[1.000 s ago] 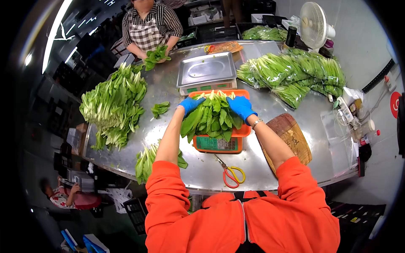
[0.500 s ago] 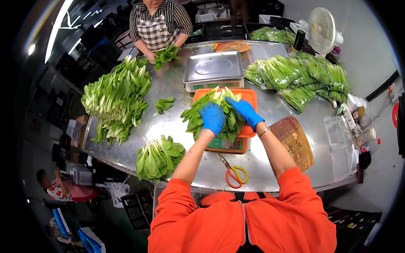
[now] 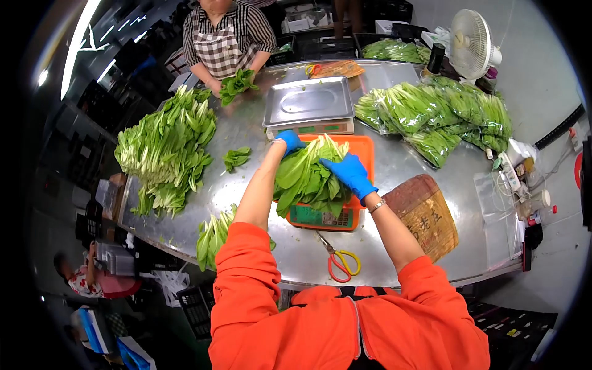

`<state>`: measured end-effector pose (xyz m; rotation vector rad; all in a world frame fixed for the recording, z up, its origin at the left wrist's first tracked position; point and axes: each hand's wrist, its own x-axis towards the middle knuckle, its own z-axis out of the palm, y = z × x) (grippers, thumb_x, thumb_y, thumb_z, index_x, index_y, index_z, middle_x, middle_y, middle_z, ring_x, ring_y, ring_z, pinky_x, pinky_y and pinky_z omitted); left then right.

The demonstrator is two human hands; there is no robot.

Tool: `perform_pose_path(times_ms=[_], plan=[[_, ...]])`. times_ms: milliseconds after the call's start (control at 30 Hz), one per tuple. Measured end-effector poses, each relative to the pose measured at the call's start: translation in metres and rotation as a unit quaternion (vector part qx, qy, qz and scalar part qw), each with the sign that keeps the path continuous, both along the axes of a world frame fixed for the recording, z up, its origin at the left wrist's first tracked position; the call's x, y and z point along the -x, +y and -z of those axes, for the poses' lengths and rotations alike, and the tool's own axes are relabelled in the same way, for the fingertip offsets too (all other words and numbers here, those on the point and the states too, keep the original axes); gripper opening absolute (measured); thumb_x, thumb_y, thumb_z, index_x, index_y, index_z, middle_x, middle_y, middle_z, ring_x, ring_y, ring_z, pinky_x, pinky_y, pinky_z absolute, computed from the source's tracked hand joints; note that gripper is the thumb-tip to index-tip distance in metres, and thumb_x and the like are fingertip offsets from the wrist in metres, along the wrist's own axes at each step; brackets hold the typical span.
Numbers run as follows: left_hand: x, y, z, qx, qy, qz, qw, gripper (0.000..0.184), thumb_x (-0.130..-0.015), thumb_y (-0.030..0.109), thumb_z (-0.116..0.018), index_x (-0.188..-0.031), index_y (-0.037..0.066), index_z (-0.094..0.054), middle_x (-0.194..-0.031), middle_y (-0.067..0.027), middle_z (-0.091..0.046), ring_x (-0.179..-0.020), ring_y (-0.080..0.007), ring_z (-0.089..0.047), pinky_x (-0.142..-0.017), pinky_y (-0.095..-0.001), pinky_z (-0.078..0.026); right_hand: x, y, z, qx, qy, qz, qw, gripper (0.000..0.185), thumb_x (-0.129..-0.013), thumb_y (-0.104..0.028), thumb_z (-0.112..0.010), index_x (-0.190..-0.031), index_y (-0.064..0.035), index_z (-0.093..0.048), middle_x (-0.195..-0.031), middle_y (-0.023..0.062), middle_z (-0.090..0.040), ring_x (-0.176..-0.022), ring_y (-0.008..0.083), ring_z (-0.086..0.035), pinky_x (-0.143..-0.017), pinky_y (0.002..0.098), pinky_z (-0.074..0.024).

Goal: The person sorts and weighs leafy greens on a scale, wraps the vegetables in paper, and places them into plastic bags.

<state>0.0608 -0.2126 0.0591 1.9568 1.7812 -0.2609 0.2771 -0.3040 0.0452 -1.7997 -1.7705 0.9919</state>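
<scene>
Touching greens (image 3: 308,183) are the left hand (image 3: 290,141) and right hand (image 3: 350,173), grips unclear; bare table (image 3: 385,259) parts scissors (image 3: 331,250) from board (image 3: 430,216) near the front edge.

Vegetable packing room. Metal worktop (image 3: 394,155); orange scale (image 3: 364,152) bearing leafy greens (image 3: 310,179); second scale (image 3: 316,127), metal tray (image 3: 308,100); loose heap of greens (image 3: 165,143); stack of clear-bagged greens (image 3: 435,112); scissors (image 3: 331,253); black crate (image 3: 196,308); co-worker (image 3: 231,38) in checked apron (image 3: 217,54); strip light (image 3: 77,46) overhead.
</scene>
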Motion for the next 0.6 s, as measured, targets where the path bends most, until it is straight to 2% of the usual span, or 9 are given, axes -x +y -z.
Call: perform_pose_path(times_ms=[67,167,267,333,367,400,467,533,600], plan=[[0.010,0.009,0.014,-0.035,0.002,0.026,0.999,0.052,-0.067,0.049,-0.058,-0.093,0.005,-0.064,-0.099,-0.0196,-0.059,-0.093,-0.0330,-0.056,-0.083,-0.0377,-0.042,-0.001,0.000,-0.002,0.007,0.000,-0.004,1.000,0.081,-0.062,-0.060,-0.063,-0.107,0.0055,-0.052,-0.100,0.0264,-0.056,-0.091,0.0353,-0.057,-0.078,0.0403,-0.0460],[0.006,-0.009,0.000,-0.115,-0.046,0.053,0.991,0.046,-0.065,0.046,-0.058,-0.087,0.006,-0.065,-0.093,-0.0182,-0.061,-0.088,-0.0326,-0.057,-0.080,-0.0399,-0.043,-0.001,0.001,0.000,0.034,0.010,-0.002,0.999,0.091,-0.058,-0.066,-0.062,-0.109,0.0069,-0.048,-0.110,0.0259,-0.048,-0.098,0.0356,-0.053,-0.081,0.0417,-0.0444],[-0.006,-0.031,-0.020,-0.156,-0.041,-0.030,0.986,0.035,-0.063,0.038,-0.061,-0.079,0.006,-0.065,-0.086,-0.0158,-0.062,-0.081,-0.0318,-0.058,-0.076,-0.0401,-0.044,-0.003,-0.001,-0.007,0.040,0.010,0.001,0.999,0.091,-0.058,-0.066,-0.063,-0.109,0.0071,-0.047,-0.111,0.0261,-0.048,-0.099,0.0357,-0.052,-0.081,0.0419,-0.0442],[0.000,-0.034,-0.015,-0.262,-0.124,-0.061,0.955,0.027,-0.063,0.025,-0.065,-0.075,0.001,-0.061,-0.079,-0.0190,-0.060,-0.067,-0.0268,-0.058,-0.066,-0.0343,-0.044,-0.004,-0.001,-0.006,0.036,0.026,-0.009,0.999,0.090,-0.058,-0.065,-0.063,-0.109,0.0075,-0.048,-0.111,0.0263,-0.047,-0.100,0.0360,-0.052,-0.082,0.0421,-0.0439],[0.005,-0.033,-0.013,-0.257,-0.151,-0.072,0.952,0.024,-0.068,0.022,-0.064,-0.080,0.001,-0.059,-0.076,-0.0164,-0.061,-0.061,-0.0223,-0.055,-0.061,-0.0336,-0.043,-0.004,-0.002,-0.001,0.039,0.029,-0.010,0.999,0.090,-0.058,-0.065,-0.063,-0.109,0.0075,-0.048,-0.111,0.0263,-0.047,-0.100,0.0360,-0.052,-0.082,0.0421,-0.0439],[0.007,-0.033,-0.015,-0.257,-0.148,-0.072,0.952,0.024,-0.068,0.022,-0.064,-0.080,0.001,-0.059,-0.076,-0.0164,-0.061,-0.061,-0.0223,-0.055,-0.061,-0.0336,-0.043,-0.003,0.001,0.001,0.034,0.041,-0.014,0.999,0.089,-0.058,-0.065,-0.063,-0.109,0.0075,-0.048,-0.112,0.0262,-0.047,-0.100,0.0360,-0.052,-0.082,0.0422,-0.0438],[0.012,-0.037,-0.016,-0.185,-0.327,-0.202,0.905,0.024,-0.072,0.021,-0.063,-0.083,0.001,-0.057,-0.073,-0.0124,-0.062,-0.058,-0.0189,-0.053,-0.057,-0.0330,-0.042,-0.003,0.003,0.007,0.032,0.053,-0.019,0.998,0.089,-0.058,-0.065,-0.063,-0.108,0.0075,-0.048,-0.112,0.0262,-0.047,-0.101,0.0361,-0.051,-0.082,0.0422,-0.0437],[0.020,-0.040,-0.020,-0.173,-0.320,-0.225,0.904,0.023,-0.077,0.021,-0.061,-0.087,0.001,-0.056,-0.072,-0.0100,-0.061,-0.060,-0.0168,-0.055,-0.057,-0.0320,-0.043,-0.004,0.000,0.002,0.021,0.038,-0.010,0.999,0.088,-0.058,-0.064,-0.063,-0.108,0.0074,-0.049,-0.112,0.0262,-0.047,-0.101,0.0360,-0.051,-0.083,0.0421,-0.0435],[0.027,-0.043,-0.026,-0.273,-0.332,-0.261,0.864,0.021,-0.078,0.020,-0.060,-0.090,0.003,-0.056,-0.074,-0.0117,-0.062,-0.064,-0.0168,-0.057,-0.060,-0.0320,-0.044,-0.005,0.001,0.002,0.016,0.036,-0.008,0.999,0.088,-0.058,-0.064,-0.063,-0.108,0.0074,-0.049,-0.112,0.0261,-0.048,-0.101,0.0359,-0.052,-0.083,0.0420,-0.0438]])
